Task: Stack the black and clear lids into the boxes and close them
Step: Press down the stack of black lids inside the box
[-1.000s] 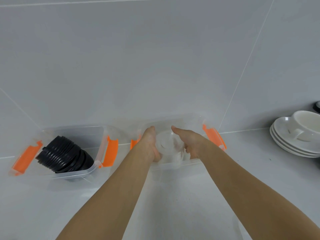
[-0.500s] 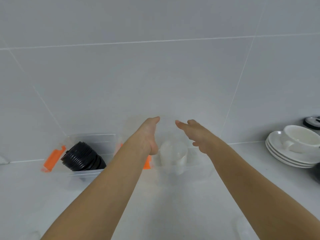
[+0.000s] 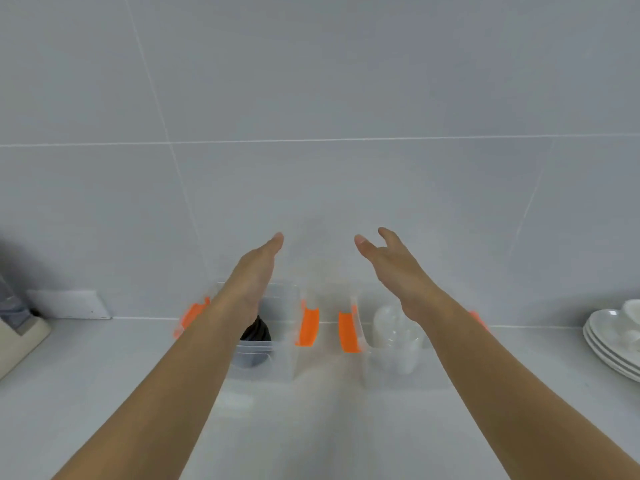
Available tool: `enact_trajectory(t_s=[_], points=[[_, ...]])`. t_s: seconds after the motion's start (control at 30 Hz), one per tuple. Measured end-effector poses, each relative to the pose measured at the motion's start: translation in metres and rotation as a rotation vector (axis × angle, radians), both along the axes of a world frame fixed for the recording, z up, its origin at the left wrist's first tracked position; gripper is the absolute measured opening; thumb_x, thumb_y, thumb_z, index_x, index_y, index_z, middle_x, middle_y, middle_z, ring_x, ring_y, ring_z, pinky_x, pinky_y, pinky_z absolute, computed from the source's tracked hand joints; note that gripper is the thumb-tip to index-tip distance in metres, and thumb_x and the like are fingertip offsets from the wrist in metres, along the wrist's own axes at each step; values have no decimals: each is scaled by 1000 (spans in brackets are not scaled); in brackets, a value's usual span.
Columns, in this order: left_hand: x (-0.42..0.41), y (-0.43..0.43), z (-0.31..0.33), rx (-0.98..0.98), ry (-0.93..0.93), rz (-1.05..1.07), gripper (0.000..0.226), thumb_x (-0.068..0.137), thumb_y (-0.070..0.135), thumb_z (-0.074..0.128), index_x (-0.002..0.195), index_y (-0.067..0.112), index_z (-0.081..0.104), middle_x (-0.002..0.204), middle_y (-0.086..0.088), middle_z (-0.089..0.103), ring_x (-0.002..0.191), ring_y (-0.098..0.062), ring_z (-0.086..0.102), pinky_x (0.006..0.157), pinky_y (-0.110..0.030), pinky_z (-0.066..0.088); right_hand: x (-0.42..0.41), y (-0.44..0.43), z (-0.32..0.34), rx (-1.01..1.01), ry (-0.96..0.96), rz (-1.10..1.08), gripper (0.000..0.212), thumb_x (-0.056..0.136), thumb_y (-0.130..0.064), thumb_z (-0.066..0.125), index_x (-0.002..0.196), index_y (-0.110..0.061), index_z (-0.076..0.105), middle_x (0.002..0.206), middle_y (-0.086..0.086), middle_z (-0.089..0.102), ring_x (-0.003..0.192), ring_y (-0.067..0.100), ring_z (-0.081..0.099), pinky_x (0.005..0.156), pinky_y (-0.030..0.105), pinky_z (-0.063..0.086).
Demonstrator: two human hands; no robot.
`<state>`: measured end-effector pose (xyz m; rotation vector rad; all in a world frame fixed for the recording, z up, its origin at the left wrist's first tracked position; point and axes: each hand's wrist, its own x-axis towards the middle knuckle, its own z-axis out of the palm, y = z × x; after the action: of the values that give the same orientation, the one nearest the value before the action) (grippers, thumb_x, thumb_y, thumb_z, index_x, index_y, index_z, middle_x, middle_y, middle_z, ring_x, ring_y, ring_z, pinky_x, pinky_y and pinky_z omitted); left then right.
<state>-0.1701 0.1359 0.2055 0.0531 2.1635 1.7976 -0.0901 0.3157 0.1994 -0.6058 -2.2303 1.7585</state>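
Both hands were raised in front of the grey tiled wall (image 3: 311, 81), above and behind the two boxes, and touched neither. The left hand (image 3: 258, 268) was held edge-on with its fingers straight and together, holding nothing. The right hand (image 3: 391, 265) faced it across a gap, its thumb and fingers loosely spread and slightly bent, also holding nothing. Below them, two clear plastic boxes stood side by side on the pale counter (image 3: 311, 427), close to the wall. The left box (image 3: 280, 362) held the black lids (image 3: 255, 336), a dark stack mostly hidden behind the left forearm. The right box (image 3: 426, 372) held the clear lids (image 3: 391, 327), a cloudy stack leaning inside it, partly behind the right wrist. Orange latches marked the box ends: one (image 3: 306, 327) on the left box's right end, one (image 3: 348, 332) on the right box's left end, just beside each other but apart. Both boxes looked open on top, though motion blur softened their rims. At the far right sat a stack of white saucers (image 3: 609, 337) with a white cup (image 3: 632, 308) on it. At the far left a white wall plate (image 3: 69, 304) sat low on the tiles, near a beige object (image 3: 20, 337) at the frame's edge.
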Motion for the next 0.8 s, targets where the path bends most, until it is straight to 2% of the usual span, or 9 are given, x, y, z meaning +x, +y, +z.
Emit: enact_trajectory(t_s=[0.07, 0.17, 0.33, 0.57, 0.7, 0.8], points=[[-9, -21, -3, -14, 10, 66, 64, 90, 56, 39, 144, 21, 30, 151, -3, 31, 139, -24, 24, 111, -41, 17, -8, -17, -2, 3, 33, 41, 72, 86, -58, 45, 145, -35, 11, 152, 0, 27, 137, 22, 29, 100, 37, 25], [-18, -50, -13, -58, 60, 131, 60, 91, 54, 39, 138, 16, 38, 145, -3, 38, 125, -23, 37, 105, -40, 25, -21, -40, -9, -25, 61, 87, 73, 85, -59, 45, 145, -36, 11, 151, -2, 29, 133, 24, 36, 97, 34, 27], [-34, -89, -43, 19, 31, 129, 61, 88, 58, 42, 138, 24, 38, 147, 2, 35, 131, -19, 38, 111, -39, 26, -47, -79, -27, -95, 57, 120, 72, 84, -60, 47, 144, -39, 12, 149, -5, 31, 129, 23, 41, 91, 31, 28], [-62, -107, -67, 89, -100, 85, 70, 86, 64, 40, 143, 23, 30, 151, -1, 32, 137, -18, 30, 115, -45, 20, -88, -111, -58, -109, -20, 152, 75, 82, -63, 47, 144, -40, 12, 149, -6, 32, 131, 23, 38, 108, 38, 28], [-80, -104, -77, 98, -220, 106, 74, 84, 66, 40, 143, 20, 31, 150, -2, 34, 138, -21, 29, 114, -43, 20, -113, -120, -72, -102, -78, 166, 75, 82, -63, 46, 144, -38, 13, 149, -5, 31, 131, 24, 37, 107, 38, 28], [-88, -101, -86, 86, -296, 170, 77, 83, 64, 44, 145, 22, 28, 153, 4, 27, 140, -22, 24, 113, -39, 21, -128, -126, -83, -116, -118, 176, 73, 83, -60, 47, 144, -35, 17, 150, -4, 29, 133, 22, 35, 109, 38, 28]])
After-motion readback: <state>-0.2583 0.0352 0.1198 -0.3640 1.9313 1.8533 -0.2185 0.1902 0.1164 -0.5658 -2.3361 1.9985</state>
